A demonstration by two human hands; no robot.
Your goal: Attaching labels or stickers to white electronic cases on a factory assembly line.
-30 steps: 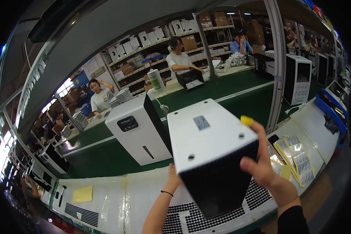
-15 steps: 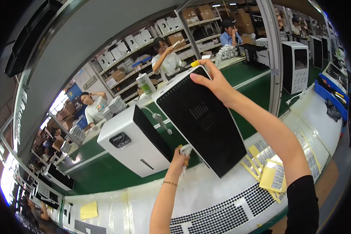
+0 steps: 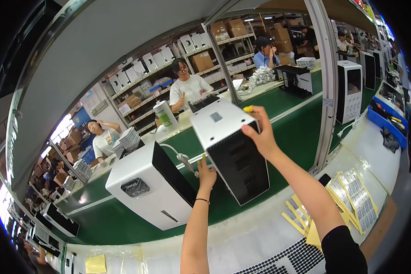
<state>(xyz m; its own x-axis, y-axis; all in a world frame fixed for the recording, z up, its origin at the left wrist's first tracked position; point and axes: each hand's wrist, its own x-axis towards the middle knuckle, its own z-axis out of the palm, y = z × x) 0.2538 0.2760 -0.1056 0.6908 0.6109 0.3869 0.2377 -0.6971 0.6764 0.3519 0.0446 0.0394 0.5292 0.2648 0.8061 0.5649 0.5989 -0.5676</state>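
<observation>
A boxy white appliance with a black grille panel [image 3: 242, 166] leans over the green conveyor in front of me. My right hand [image 3: 262, 137], with a yellow fingertip cover, grips its upper right edge. The white end face with dark corner feet is turned up. Low at its left side, my left hand [image 3: 207, 177] has its fingers stretched upward, close to the casing, a yellow cover on one fingertip. Just left of that hand is a white power plug [image 3: 183, 158] on a cord. A second white appliance [image 3: 144, 187] with a black side stands to the left.
The green conveyor [image 3: 137, 223] runs across. Nearer lie yellow-backed label sheets [image 3: 351, 201], a sheet of black dots [image 3: 301, 255] and a yellow paper [image 3: 96, 264]. A metal post [image 3: 323, 91] and a blue tool bin [image 3: 388, 118] are right. Co-workers sit across the conveyor.
The held appliance has tipped, so its white end face shows, and it now sits over the conveyor. My left hand has moved up and no longer shows the bundled white cord it held.
</observation>
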